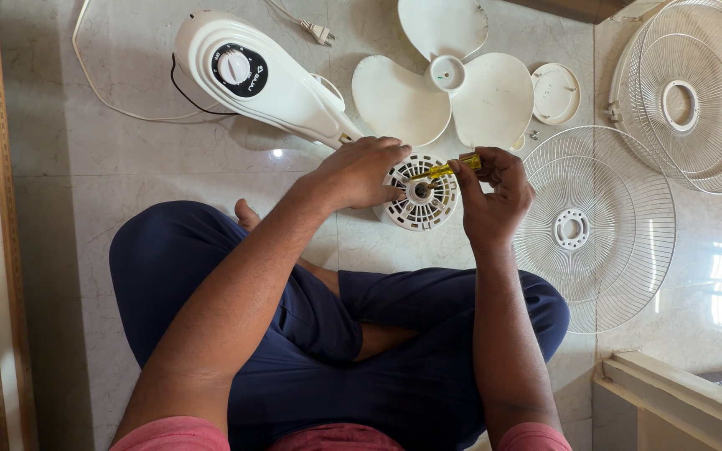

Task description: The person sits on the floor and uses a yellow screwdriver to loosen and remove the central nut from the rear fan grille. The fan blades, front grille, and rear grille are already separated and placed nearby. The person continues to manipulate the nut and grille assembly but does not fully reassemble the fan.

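Gripping a yellow-handled screwdriver (449, 169), the person's right hand (495, 196) is pressing its tip into the hub of a round, white, slotted plastic motor housing (421, 199) at frame centre, while the left hand (359, 173) is clasping the housing's rim. Lying on the glossy marble floor (127, 167) are a smooth three-bladed white fan blade (449, 83) above and two wire guards (599, 230) at right.

The only label in view is a round black control-panel label (239, 70) with a white dial at its centre and small white markings around it, set on the white fan base up and to the left of the left hand (359, 174), well apart from it.
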